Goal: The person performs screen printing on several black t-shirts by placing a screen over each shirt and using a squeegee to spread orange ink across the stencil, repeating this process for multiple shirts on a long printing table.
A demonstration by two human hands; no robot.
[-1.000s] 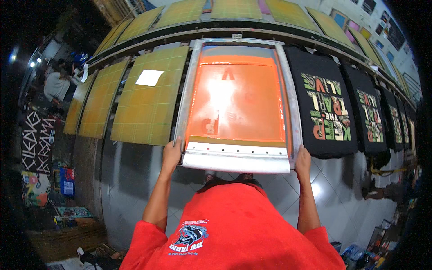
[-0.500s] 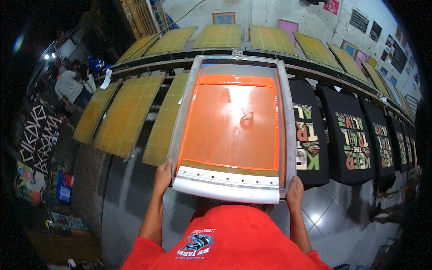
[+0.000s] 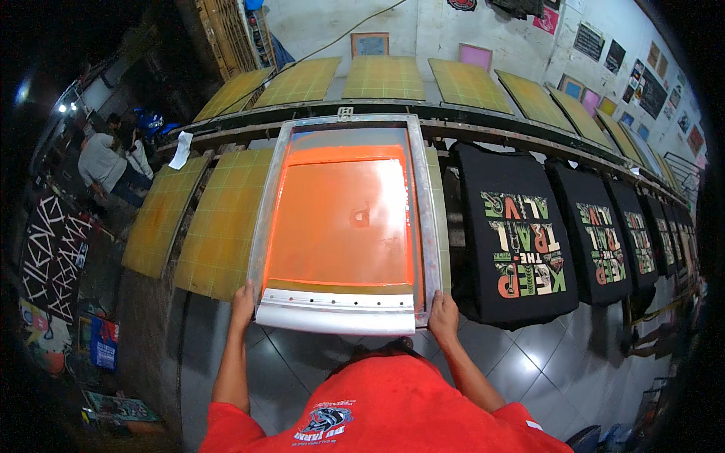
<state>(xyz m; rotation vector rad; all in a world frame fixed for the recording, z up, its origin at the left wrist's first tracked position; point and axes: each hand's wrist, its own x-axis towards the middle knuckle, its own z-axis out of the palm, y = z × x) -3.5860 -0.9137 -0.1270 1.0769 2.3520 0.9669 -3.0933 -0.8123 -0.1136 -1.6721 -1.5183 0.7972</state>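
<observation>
My left hand (image 3: pixel 243 303) grips the near left corner of a metal-framed printing screen (image 3: pixel 427 215), and my right hand (image 3: pixel 444 311) is closed on its near right corner. Orange ink (image 3: pixel 340 226) covers the mesh, with one small letter-like mark showing in it. A squeegee with a pale metal holder (image 3: pixel 336 311) lies across the screen's near end, between my hands. The screen is over a yellowish printing board, whose edge shows along the right side; whether they touch I cannot tell.
Black printed T-shirts (image 3: pixel 521 189) lie on boards in a row to the right. Bare yellow boards (image 3: pixel 226 219) stand at the left, more (image 3: pixel 384 78) across the rail (image 3: pixel 483 130). A paper slip (image 3: pixel 181 151) hangs at the rail. Two people (image 3: pixel 106 162) are far left.
The screen has moved left with both my hands on it, over a board that showed before. The nearest black shirt, partly hidden earlier, is now in full view.
</observation>
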